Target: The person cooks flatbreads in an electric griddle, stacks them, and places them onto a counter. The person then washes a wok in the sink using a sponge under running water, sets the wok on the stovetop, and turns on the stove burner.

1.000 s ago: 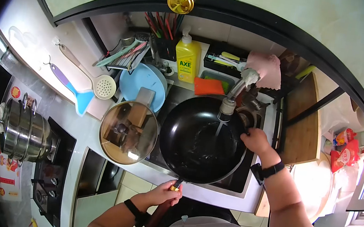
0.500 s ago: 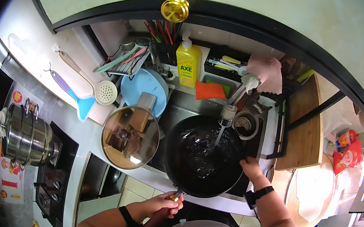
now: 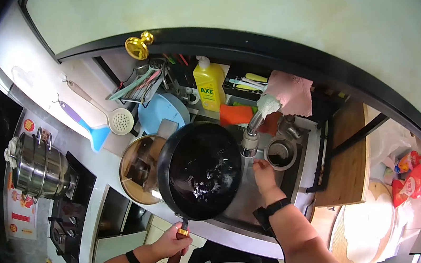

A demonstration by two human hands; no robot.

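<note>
My left hand (image 3: 170, 244) is wrapped round the brown handle of a black wok (image 3: 204, 170), which is tilted over the left part of the sink (image 3: 254, 204). Wet highlights shine inside the wok. My right hand (image 3: 264, 175) is off the wok, over the sink just below the faucet (image 3: 250, 143), with its fingers bent together; whatever they hold, if anything, is too small to name. No stream shows under the faucet. The round drain strainer (image 3: 280, 152) lies right of the faucet. A glass lid (image 3: 141, 170) is partly behind the wok's left side.
Blue plates (image 3: 162, 114) and a yellow soap bottle (image 3: 209, 86) stand behind the wok. An orange cloth (image 3: 235, 115) lies at the sink's back edge. Steamer pots (image 3: 41, 167) are far left, a wooden board (image 3: 347, 160) is at the right, and a dark-edged cabinet (image 3: 243, 43) hangs overhead.
The wok has moved left from under the faucet and tilted. My right hand has left the wok's rim and moved left, up to the faucet. The water stream is no longer visible.
</note>
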